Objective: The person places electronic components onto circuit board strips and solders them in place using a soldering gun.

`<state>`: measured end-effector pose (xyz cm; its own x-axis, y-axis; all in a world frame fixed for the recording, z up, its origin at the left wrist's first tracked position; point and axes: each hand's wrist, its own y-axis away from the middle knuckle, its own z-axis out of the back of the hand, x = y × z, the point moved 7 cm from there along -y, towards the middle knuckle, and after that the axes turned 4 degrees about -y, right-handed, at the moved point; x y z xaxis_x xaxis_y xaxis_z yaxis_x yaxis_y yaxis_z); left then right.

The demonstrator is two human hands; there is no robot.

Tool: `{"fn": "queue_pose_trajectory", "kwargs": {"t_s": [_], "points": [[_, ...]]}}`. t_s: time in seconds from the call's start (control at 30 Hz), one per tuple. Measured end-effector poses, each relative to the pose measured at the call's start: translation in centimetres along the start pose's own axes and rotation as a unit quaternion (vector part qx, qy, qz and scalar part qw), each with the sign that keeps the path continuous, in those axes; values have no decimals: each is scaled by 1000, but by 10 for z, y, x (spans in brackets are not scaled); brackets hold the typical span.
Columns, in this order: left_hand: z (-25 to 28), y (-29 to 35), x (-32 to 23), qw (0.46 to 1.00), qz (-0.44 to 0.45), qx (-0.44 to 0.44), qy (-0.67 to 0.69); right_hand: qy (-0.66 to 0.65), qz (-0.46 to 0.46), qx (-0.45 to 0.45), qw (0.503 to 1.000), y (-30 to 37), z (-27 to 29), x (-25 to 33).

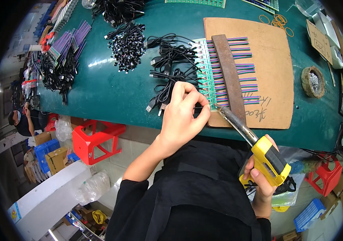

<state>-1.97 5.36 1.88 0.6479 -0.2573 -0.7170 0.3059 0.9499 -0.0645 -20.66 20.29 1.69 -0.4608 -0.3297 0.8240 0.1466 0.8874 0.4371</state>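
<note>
In the head view, the green circuit-board panel (207, 76) is the landmark: black USB cables (167, 58) fan out on its left, striped wires (247, 66) on its right. Soldering looks nearly done, probably with only the panel's near end left. There the left hand (185, 110) has fingers pinched narrow, seemingly on a black cable; the right hand (259, 176) wraps its fingers around a yellow soldering gun (269, 158). Right of the panel, a rusty bar (229, 76) crowds the tip, with open cardboard (273, 72) beyond; the tabletop (123, 96) edge runs near the panel's near end
</note>
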Motion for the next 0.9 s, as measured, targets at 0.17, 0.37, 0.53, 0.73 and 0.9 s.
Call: {"fn": "queue_pose_trajectory", "kwargs": {"t_s": [0.17, 0.37, 0.53, 0.73, 0.9], "points": [[3, -9, -2, 1000, -7, 21, -16, -1, -9, 0, 1000, 1, -2, 0], [1, -20, -5, 997, -23, 57, -54, 18, -15, 3, 1000, -1, -6, 3], [-1, -24, -5, 993, -7, 78, -87, 23, -34, 17, 999, -1, -6, 9], [0, -25, -5, 993, -5, 87, -73, 30, 70, -62, 995, -1, 7, 29], [0, -26, -7, 991, 18, 105, -75, 222, 292, -172, 914, -9, 50, 77]]}}
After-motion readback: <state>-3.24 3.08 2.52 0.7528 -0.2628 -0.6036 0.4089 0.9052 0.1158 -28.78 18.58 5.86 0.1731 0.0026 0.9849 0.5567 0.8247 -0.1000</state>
